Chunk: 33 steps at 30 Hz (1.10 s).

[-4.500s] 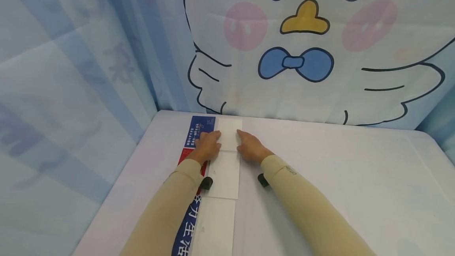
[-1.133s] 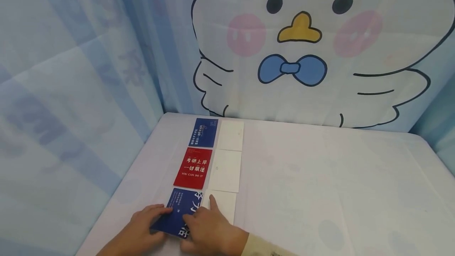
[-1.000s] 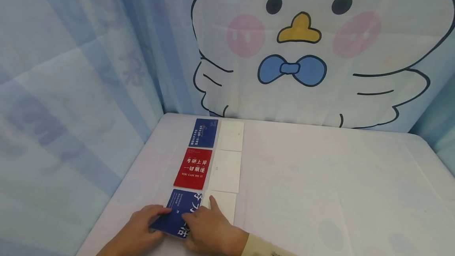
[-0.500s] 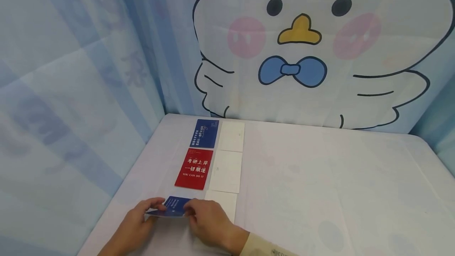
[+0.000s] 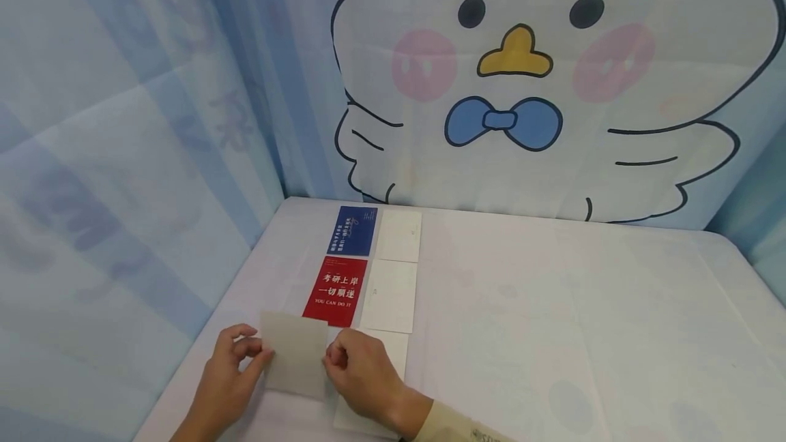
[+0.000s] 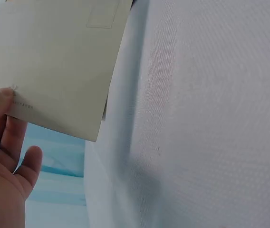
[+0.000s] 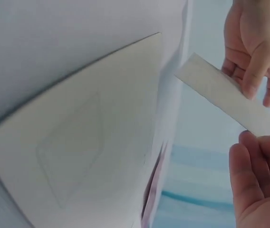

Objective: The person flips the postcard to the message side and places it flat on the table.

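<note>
A postcard is held up off the table with its pale back towards the head camera. My left hand pinches its left edge between thumb and fingers. At the right edge my right hand pinches it as well. In the left wrist view the postcard's back shows a printed stamp box, and the thumb presses near a corner. Both hands appear on the tilted postcard in the right wrist view. A white card lies partly under my right hand.
A red card and a blue card lie in a column at the table's left. Beside them are two white cards. The white-covered table stretches right. A patterned curtain hangs behind it.
Earlier, both hands were at the far white card. They then came to the nearest blue postcard, lifted it off the table and turned it, so its pale back now shows.
</note>
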Motion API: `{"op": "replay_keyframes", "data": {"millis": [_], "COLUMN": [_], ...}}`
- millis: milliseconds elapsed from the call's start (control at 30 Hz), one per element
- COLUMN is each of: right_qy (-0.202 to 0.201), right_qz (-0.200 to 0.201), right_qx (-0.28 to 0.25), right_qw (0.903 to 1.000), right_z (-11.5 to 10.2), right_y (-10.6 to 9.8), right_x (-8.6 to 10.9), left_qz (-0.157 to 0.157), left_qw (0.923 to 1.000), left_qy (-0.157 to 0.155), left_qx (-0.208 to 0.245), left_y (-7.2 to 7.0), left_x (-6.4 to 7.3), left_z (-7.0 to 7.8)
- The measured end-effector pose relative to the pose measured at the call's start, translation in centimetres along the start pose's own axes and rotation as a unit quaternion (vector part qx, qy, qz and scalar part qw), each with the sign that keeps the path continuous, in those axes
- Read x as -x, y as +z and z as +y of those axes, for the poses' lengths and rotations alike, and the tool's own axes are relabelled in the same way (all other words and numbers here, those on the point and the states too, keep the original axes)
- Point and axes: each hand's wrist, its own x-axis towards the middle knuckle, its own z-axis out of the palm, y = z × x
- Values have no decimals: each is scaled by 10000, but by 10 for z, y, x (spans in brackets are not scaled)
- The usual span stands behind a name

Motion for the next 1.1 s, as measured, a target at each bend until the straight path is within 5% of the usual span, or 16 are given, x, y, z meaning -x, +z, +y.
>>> {"op": "replay_keyframes", "data": {"millis": [100,200,433,700,1100], "right_qy": [-201,-183,448,567,542], "right_qz": [52,-56,-482,-687,-1236], "right_qx": [250,412,460,1135,2646], "right_qw": [9995,9990,9968,9895,9549], "right_z": [0,-1,-1,3,6], "right_y": [2,3,3,5,9], "right_x": [0,-1,-1,0,-2], "left_qz": [300,282,-380,-1238,-1964], "left_qw": [9992,9994,9983,9879,9714], "left_qy": [245,205,-438,-911,-1241], "left_qx": [18,-58,-107,-183,-499], "left_y": [2,3,6,6,13], "left_x": [1,1,-2,-5,-5], "left_z": [-2,-3,-3,-4,-10]}}
